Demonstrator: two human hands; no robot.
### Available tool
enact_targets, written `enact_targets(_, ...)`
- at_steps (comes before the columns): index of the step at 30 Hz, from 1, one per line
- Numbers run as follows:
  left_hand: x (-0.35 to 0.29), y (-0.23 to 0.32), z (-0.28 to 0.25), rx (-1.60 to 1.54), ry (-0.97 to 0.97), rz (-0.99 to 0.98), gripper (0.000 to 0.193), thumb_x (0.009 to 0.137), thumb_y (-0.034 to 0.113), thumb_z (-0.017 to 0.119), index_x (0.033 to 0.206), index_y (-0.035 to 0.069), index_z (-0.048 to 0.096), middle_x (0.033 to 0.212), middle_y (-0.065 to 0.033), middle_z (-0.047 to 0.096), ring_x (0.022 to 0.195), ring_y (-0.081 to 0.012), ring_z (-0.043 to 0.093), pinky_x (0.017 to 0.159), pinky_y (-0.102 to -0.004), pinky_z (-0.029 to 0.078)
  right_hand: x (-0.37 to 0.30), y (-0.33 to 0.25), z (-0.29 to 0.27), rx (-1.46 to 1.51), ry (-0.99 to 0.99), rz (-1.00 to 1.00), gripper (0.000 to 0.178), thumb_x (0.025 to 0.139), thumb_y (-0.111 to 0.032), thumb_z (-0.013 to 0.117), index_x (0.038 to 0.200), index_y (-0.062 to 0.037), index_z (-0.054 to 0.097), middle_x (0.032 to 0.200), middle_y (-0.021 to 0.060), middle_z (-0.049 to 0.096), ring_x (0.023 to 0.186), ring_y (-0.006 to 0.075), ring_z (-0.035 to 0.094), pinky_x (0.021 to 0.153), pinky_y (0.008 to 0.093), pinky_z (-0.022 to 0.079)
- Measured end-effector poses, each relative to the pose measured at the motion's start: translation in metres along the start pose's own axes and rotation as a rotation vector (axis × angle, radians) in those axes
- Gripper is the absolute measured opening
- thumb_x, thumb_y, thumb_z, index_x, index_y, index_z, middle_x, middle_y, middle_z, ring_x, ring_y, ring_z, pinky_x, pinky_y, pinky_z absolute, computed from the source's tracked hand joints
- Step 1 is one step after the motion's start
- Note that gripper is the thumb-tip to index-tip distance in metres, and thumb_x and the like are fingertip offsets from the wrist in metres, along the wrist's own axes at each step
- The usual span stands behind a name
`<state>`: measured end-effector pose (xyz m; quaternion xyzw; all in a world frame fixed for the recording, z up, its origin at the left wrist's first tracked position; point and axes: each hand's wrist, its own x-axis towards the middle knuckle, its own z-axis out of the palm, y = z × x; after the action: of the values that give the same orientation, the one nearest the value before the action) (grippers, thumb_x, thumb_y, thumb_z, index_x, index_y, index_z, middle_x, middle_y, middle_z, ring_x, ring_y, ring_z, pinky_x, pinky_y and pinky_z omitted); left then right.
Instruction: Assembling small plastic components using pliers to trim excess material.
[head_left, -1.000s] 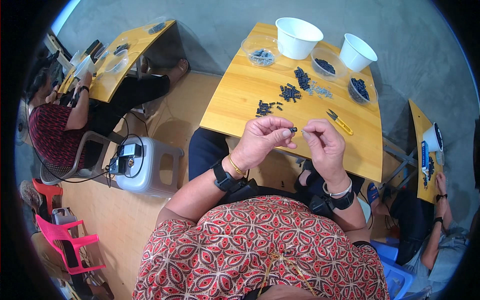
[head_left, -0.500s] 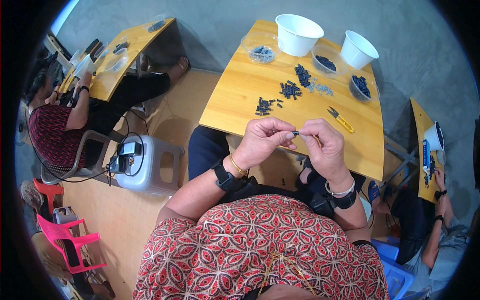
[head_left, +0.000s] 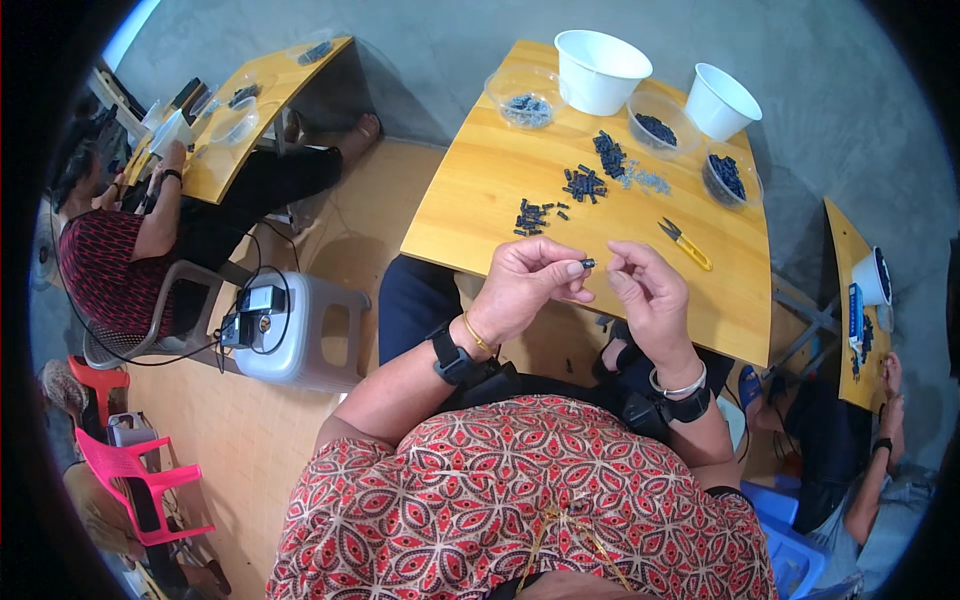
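Observation:
Just past the near edge of the table (head_left: 455,205), my left hand (head_left: 530,280) pinches a small black cylindrical piece (head_left: 588,263) between thumb and fingertips. My right hand (head_left: 648,292) hovers a little to the right of that piece, not touching it. Its fingers are bent, thumb and index tips apart, with nothing visible between them. On the tabletop beyond lie a small group of black pieces (head_left: 532,217), a denser pile (head_left: 584,184) and a third cluster (head_left: 608,154). Tiny clear-grey bits (head_left: 645,178) are scattered beside that cluster. Yellow-handled thread snips (head_left: 687,246) rest to the right.
Along the far side stand two white tubs (head_left: 603,75) and clear bowls of grey (head_left: 525,108) and black parts (head_left: 655,128). Another bowl of black pieces (head_left: 727,180) sits near the right edge. A grey stool (head_left: 300,335) carries cables. Other people work at tables left and right.
My right hand has come off the black piece and moved slightly right, its fingers parting. The left hand keeps the piece in nearly the same place.

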<state>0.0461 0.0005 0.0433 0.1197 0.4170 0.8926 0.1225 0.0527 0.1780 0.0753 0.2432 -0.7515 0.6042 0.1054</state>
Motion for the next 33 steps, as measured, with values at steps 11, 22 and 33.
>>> enact_targets(11, 0.009, -0.009, -0.009, -0.034, 0.061, -0.024, 0.008, 0.085, 0.000, 0.057, 0.092, -0.003, 0.060, 0.085, -0.0111, 0.063, 0.074, -0.0155, 0.063, 0.070, -0.0327, 0.057, 0.003, -0.001, 0.007, -0.531, -0.214, -0.243, 0.050, 0.083, -0.019, 0.061, 0.125, 0.0030, 0.044, 0.106, 0.0187, 0.053, 0.094, 0.0347, 0.051, 0.081, 0.0388, 0.044)
enact_targets(22, 0.020, -0.025, -0.039, 0.045, 0.157, -0.123, 0.007, 0.084, 0.001, 0.058, 0.090, -0.003, 0.061, 0.082, -0.0085, 0.064, 0.071, -0.0144, 0.063, 0.066, -0.0265, 0.055, 0.002, 0.037, 0.029, -0.447, -0.190, -0.085, 0.041, 0.084, -0.014, 0.059, 0.118, 0.0041, 0.048, 0.093, 0.0183, 0.055, 0.082, 0.0325, 0.055, 0.073, 0.0386, 0.046)
enact_targets(33, 0.029, -0.021, -0.049, 0.101, 0.092, -0.081, 0.006, 0.085, -0.001, 0.057, 0.089, -0.002, 0.061, 0.084, -0.0098, 0.064, 0.073, -0.0167, 0.064, 0.068, -0.0305, 0.056, 0.083, 0.101, -0.013, -0.717, -0.052, -0.019, 0.008, 0.080, -0.006, 0.057, 0.086, -0.0017, 0.055, 0.078, 0.0157, 0.057, 0.074, 0.0339, 0.056, 0.065, 0.0402, 0.045)
